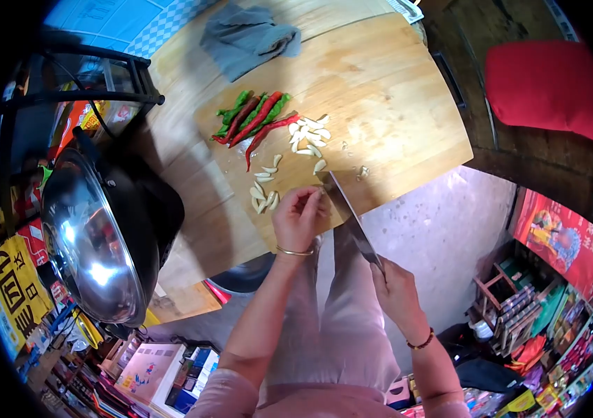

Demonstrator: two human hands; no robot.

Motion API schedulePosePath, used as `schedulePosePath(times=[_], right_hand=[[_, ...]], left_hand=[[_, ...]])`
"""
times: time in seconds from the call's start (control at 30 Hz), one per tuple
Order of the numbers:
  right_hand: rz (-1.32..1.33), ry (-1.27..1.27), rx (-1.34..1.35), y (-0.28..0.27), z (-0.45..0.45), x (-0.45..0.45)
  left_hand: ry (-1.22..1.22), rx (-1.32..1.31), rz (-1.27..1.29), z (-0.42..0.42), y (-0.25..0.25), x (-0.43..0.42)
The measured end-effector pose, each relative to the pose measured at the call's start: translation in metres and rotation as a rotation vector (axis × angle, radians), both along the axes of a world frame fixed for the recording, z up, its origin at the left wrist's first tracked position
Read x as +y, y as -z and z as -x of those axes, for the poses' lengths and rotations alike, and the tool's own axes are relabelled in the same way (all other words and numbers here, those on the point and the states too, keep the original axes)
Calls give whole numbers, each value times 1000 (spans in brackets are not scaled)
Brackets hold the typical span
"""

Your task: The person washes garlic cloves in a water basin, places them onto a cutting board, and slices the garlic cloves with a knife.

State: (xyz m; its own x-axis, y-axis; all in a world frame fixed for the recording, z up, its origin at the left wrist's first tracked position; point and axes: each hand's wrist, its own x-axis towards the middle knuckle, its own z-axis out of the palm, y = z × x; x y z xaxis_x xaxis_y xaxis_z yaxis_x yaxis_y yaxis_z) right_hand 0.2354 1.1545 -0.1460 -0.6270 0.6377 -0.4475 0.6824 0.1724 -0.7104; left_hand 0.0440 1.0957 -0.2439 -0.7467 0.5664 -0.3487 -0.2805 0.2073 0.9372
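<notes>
My right hand (399, 296) grips the handle of a kitchen knife (353, 221), its broad blade slanting up and left over the board's near edge. Close to the blade's left side, my left hand (298, 217) is closed in a pinch; a garlic clove, mostly hidden by the fingers, is at its tips. Peeled garlic cloves (308, 132) lie in a pile on the wooden cutting board (387, 90). More loose cloves (263, 198) lie left of my left hand. Red chillies (258, 117) and green chillies (228, 118) are bunched farther back.
A grey cloth (247, 42) lies at the back of the wooden table (188, 174). At left stands a black wok with a shiny metal lid (97, 237). A red cushion (551, 90) is at right. Small clear scraps (362, 172) lie right of the knife tip.
</notes>
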Motion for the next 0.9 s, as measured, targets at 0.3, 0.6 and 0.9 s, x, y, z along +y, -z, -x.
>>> schedulePosePath(times=[0.3, 0.6, 0.9], right_hand=[[-43, -21, 34, -12, 2, 2], [-110, -29, 14, -15, 6, -1], [-116, -118, -54, -12, 6, -5]], left_hand=[[13, -50, -56, 1, -1, 1], [-8, -24, -62, -2, -4, 2], [24, 94, -43, -1, -10, 3]])
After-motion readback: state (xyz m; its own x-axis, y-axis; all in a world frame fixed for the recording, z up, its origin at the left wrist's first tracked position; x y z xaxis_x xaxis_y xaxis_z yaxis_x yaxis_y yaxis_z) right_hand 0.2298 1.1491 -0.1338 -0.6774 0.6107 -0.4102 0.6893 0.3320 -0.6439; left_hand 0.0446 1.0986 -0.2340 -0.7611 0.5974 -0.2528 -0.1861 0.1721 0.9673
